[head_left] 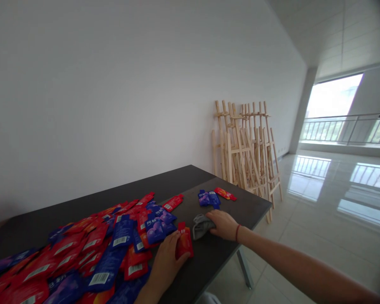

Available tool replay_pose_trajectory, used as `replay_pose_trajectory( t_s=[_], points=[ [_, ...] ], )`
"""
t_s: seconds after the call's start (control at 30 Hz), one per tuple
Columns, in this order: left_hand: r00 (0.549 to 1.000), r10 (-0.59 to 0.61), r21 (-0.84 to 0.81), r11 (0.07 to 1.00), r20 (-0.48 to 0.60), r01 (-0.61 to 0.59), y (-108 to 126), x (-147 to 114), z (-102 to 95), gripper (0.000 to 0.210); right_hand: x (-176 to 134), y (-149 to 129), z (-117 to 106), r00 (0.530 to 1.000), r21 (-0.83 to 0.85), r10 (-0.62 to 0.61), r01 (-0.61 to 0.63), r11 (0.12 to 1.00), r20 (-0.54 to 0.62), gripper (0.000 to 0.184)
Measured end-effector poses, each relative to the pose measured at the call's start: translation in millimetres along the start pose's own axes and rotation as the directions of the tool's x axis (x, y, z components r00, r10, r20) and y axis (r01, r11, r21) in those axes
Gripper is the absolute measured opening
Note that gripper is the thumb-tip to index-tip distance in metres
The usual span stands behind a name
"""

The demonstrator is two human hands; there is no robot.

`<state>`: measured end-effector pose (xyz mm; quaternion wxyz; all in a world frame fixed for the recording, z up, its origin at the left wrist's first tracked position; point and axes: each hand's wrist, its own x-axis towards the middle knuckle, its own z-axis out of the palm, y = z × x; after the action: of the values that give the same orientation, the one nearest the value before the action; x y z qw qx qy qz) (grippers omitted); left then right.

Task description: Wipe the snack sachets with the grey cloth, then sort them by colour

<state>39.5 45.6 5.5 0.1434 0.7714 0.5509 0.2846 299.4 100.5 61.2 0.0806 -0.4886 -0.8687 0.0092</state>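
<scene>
Your left hand (167, 258) seemingly pinches a red pouch (185, 244), long axis away — your right hand (224, 225), rightward, clutches grey cloth (201, 226).

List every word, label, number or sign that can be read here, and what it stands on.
"纯", then a character too blurred to be sure of: on a blue pouch at the pile's edge.
Apparently "纯" again, partly blurred: on the red pouch in the left hand.
Barcodes on several pouches in the pile: digits too small to read.
Remaining print on the pouches: too small or blurred.
</scene>
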Motion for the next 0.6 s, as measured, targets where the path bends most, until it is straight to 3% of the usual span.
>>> replay_pose_trajectory(
  t_s=[0.07, 0.17, 0.27, 0.33, 0.4, 0.47, 0.6],
  points=[
    [1.000, 0.004, 0.013, 1.000, -0.001, -0.004, 3.3, -2.1, -2.9, 0.047, 0.4, -0.7, -11.0, 0.995, 0.009, 0.078, -0.078, 0.997, -0.067, 0.061],
    [1.000, 0.006, 0.039, 0.999, -0.018, -0.005, 10.1, -5.6, -10.0, 0.034, 0.0, -20.0, -18.0, 0.997, 0.004, 0.021, -0.021, 1.000, -0.080, 0.068],
    [1.000, -0.010, 0.039, 0.999, -0.011, 0.011, 11.7, -8.2, -13.1, 0.034, -2.3, -50.1, -7.0, 0.985, -0.024, -0.164, 0.162, 0.986, -0.060, 0.064],
    [1.000, -0.006, 0.014, 1.000, -0.003, 0.006, 9.3, -9.0, -12.0, 0.037, -2.8, -65.0, 6.0, 0.939, -0.020, -0.344, 0.344, 0.939, -0.021, 0.061],
    [1.000, 0.006, -0.005, 1.000, -0.003, -0.006, 6.6, -9.0, -10.3, 0.038, 0.4, -70.4, 17.6, 0.900, -0.004, -0.436, 0.436, 0.900, -0.006, 0.060],
    [1.000, 0.004, -0.003, 1.000, 0.003, -0.004, 4.8, -8.1, -9.7, 0.034, 8.8, -66.5, 24.1, 0.905, -0.002, -0.425, 0.425, 0.905, -0.004, 0.057],
    [1.000, 0.001, -0.002, 1.000, 0.006, -0.001, 1.8, -4.8, -9.6, 0.026, 37.3, -47.8, 23.8, 0.970, -0.056, -0.242, 0.243, 0.968, 0.020, 0.046]
  ],
)
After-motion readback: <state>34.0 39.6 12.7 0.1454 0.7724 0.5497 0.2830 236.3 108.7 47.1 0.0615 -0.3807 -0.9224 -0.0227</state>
